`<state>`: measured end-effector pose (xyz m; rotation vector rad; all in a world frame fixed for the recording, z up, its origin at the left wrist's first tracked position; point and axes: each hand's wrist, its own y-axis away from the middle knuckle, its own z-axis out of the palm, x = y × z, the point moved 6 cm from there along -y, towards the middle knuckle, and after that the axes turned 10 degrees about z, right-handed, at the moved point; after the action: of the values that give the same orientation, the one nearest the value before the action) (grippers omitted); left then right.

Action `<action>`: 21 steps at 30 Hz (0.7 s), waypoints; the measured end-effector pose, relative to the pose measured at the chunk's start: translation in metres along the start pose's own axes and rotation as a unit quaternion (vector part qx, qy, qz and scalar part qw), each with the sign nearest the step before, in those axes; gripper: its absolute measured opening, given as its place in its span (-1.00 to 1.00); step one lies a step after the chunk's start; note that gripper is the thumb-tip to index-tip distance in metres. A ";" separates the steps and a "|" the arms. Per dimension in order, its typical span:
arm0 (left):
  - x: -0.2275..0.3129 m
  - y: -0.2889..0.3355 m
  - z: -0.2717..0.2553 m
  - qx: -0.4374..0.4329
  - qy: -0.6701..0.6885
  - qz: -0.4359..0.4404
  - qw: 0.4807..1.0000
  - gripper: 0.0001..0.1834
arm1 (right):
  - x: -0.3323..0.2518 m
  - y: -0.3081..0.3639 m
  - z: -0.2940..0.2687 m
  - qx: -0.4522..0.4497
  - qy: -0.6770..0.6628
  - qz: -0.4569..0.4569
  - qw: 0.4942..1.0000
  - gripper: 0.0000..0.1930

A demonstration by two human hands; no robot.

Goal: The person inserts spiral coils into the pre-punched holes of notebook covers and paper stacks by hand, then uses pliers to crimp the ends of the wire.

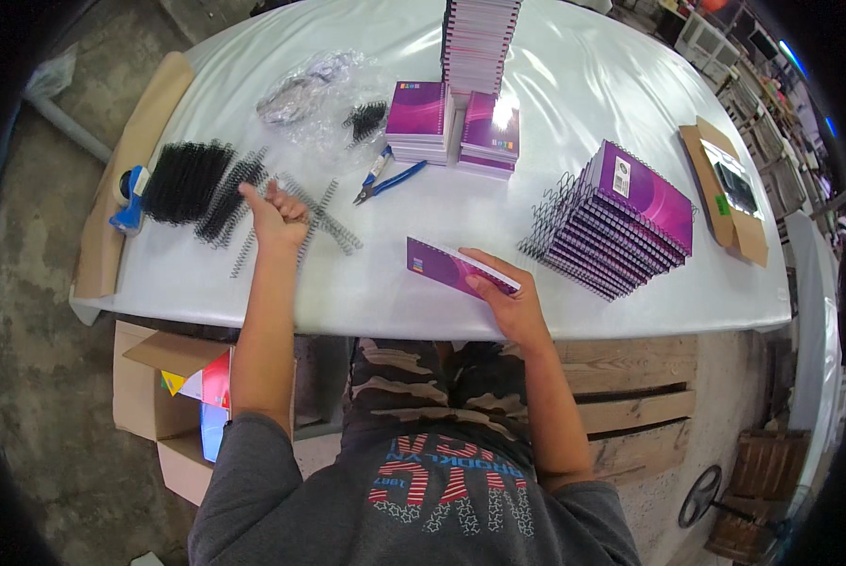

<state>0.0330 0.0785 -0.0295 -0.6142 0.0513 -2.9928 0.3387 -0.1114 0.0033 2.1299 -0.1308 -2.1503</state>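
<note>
My right hand [514,307] grips a thin purple notebook [444,267] by its right end, thumb on the cover and fingers behind. The notebook is tilted, its white page edges facing up, and I see no coil in its edge. My left hand [279,215] is over loose black spiral binding coils [329,224] on the table's left side, fingers half curled and apart, with nothing visible in them. Beside it lie a loose row of coils [229,200] and a denser black bundle of coils [187,181].
Blue-handled cutting pliers [390,181] lie mid-table before purple notebook stacks [418,111]. A tall stack [479,47] rises behind. Coil-threaded notebooks [630,212] are piled at right. A blue tape dispenser [130,200], clear plastic wrap [314,94] and cardboard [725,193] lie around.
</note>
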 end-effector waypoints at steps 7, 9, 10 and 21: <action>-0.029 0.010 0.025 0.244 -0.054 0.053 0.967 -0.72 | 0.002 0.000 -0.002 0.001 -0.020 0.006 1.000 -0.66; -0.023 0.009 0.020 0.224 -0.052 0.087 0.969 -0.75 | 0.000 0.000 -0.001 -0.002 -0.025 0.003 1.000 -0.66; -0.013 0.004 0.004 0.167 -0.038 0.072 0.983 -0.69 | -0.003 0.000 0.003 -0.012 -0.032 -0.001 0.999 -0.66; -0.072 0.116 0.122 -0.387 -0.655 -0.028 0.648 -0.70 | -0.003 0.001 -0.003 0.011 -0.023 -0.017 1.000 -0.67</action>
<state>0.1558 -0.0327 0.0492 -2.5866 1.1672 -1.6330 0.3418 -0.1120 0.0063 2.1112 -0.1237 -2.2277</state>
